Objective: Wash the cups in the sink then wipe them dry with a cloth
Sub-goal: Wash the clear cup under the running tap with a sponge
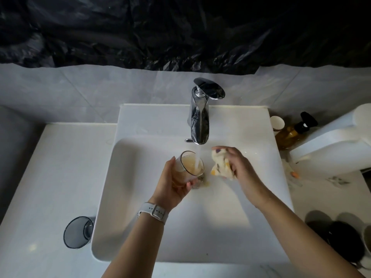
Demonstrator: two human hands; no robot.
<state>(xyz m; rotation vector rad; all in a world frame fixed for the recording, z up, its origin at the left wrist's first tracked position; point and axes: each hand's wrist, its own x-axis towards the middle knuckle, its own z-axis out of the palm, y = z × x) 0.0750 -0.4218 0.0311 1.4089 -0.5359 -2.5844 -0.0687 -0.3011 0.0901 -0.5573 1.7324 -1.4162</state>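
White sink (140,227), left fingers (188,185) gripping cup (187,169)

- Your left hand (172,182) grips a clear glass cup (189,169) tilted under the tap (198,115); water streams into it, brownish liquid inside.
- Your right hand (240,166) holds a crumpled patterned cloth (217,164) just beside the cup, over the white sink (140,197).
- A grey tumbler (78,232) stands on the counter to the left.
- A pump bottle (295,131) and paper cup (277,123) sit at the right.
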